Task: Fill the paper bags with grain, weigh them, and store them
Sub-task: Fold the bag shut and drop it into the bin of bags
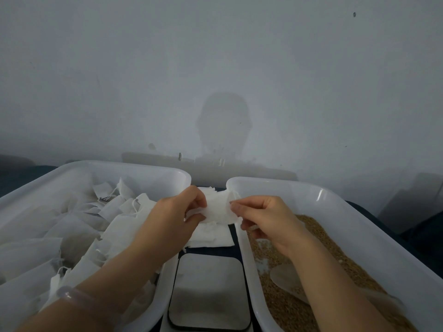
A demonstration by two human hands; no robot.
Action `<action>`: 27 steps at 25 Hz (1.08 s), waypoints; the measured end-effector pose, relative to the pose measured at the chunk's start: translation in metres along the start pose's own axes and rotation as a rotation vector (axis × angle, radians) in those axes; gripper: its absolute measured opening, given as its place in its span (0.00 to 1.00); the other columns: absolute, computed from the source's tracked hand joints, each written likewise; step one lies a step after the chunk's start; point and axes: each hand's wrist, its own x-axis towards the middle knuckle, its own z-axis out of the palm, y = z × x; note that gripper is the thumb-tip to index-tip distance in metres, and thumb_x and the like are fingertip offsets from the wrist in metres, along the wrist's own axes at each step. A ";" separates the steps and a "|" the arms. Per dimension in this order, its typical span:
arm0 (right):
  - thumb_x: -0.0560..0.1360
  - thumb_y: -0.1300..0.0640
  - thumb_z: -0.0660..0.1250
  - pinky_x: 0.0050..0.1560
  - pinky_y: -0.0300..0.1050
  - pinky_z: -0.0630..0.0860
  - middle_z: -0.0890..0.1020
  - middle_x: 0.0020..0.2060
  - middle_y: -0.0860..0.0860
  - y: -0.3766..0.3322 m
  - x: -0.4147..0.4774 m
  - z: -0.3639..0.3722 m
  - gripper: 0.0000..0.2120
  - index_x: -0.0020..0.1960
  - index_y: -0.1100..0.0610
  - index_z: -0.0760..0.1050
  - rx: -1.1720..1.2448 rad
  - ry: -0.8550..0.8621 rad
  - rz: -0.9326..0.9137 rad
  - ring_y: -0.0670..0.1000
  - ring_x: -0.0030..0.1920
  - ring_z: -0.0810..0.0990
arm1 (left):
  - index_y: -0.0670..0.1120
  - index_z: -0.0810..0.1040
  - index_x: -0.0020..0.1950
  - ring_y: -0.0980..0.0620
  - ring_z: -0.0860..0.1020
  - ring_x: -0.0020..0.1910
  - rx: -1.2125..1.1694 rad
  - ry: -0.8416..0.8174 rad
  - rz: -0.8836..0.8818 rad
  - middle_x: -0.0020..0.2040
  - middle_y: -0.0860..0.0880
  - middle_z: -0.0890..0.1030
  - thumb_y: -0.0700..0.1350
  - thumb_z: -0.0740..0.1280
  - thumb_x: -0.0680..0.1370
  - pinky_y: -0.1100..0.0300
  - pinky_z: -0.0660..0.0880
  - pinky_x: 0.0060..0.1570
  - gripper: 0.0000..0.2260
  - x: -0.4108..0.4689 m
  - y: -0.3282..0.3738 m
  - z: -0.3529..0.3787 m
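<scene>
A small white paper bag (218, 208) hangs in the air between two white tubs. My left hand (177, 212) pinches its left edge and my right hand (261, 216) pinches its right edge. Below the bag lies a flat stack of empty paper bags (212, 236). The right tub (335, 200) holds brown grain (287, 305) with a pale scoop (285, 276) lying in it. The left tub (72, 167) is full of white drawstring bags (60, 233). A scale (208, 291) with a grey square platform sits between the tubs, near me.
A plain grey wall (215, 68) rises right behind the tubs, with my shadow on it. The surface under the tubs is dark blue (424, 233). A bracelet (72, 293) is on my left wrist.
</scene>
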 end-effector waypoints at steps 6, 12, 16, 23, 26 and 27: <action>0.76 0.63 0.58 0.24 0.40 0.70 0.80 0.40 0.56 -0.004 0.002 -0.001 0.12 0.49 0.59 0.81 0.148 -0.136 0.164 0.51 0.32 0.82 | 0.49 0.75 0.44 0.56 0.78 0.41 -0.009 -0.051 0.047 0.37 0.62 0.76 0.37 0.71 0.72 0.72 0.71 0.42 0.09 -0.002 0.005 -0.003; 0.71 0.60 0.69 0.24 0.37 0.68 0.82 0.27 0.47 0.001 0.000 0.001 0.06 0.38 0.53 0.84 -0.205 0.067 0.001 0.43 0.25 0.78 | 0.53 0.69 0.44 0.58 0.76 0.39 0.052 -0.064 0.016 0.37 0.64 0.74 0.41 0.73 0.72 0.74 0.70 0.40 0.13 -0.001 0.006 0.000; 0.68 0.57 0.74 0.25 0.35 0.71 0.83 0.30 0.45 0.001 -0.001 0.005 0.05 0.38 0.47 0.83 -0.151 0.081 -0.124 0.41 0.26 0.76 | 0.51 0.69 0.47 0.51 0.76 0.45 0.164 -0.096 -0.059 0.45 0.52 0.78 0.44 0.70 0.74 0.56 0.74 0.48 0.10 0.000 0.003 0.000; 0.73 0.62 0.68 0.28 0.37 0.72 0.82 0.33 0.46 0.001 -0.001 0.007 0.10 0.41 0.48 0.84 -0.005 0.101 -0.055 0.43 0.31 0.77 | 0.43 0.75 0.45 0.46 0.75 0.38 0.320 -0.027 0.114 0.38 0.49 0.78 0.37 0.75 0.68 0.48 0.76 0.34 0.11 -0.002 0.015 -0.001; 0.73 0.61 0.64 0.31 0.41 0.76 0.83 0.40 0.51 -0.002 0.000 0.005 0.09 0.42 0.55 0.83 0.178 -0.011 0.072 0.49 0.39 0.80 | 0.40 0.76 0.40 0.44 0.74 0.31 0.400 0.056 0.215 0.33 0.46 0.76 0.29 0.75 0.61 0.52 0.73 0.25 0.13 -0.001 0.015 -0.002; 0.74 0.59 0.64 0.32 0.43 0.76 0.82 0.40 0.51 -0.002 0.001 0.004 0.09 0.41 0.56 0.82 0.257 -0.069 0.090 0.50 0.39 0.80 | 0.40 0.76 0.39 0.44 0.73 0.31 0.413 0.073 0.224 0.32 0.46 0.76 0.29 0.75 0.61 0.53 0.71 0.25 0.13 -0.001 0.015 -0.002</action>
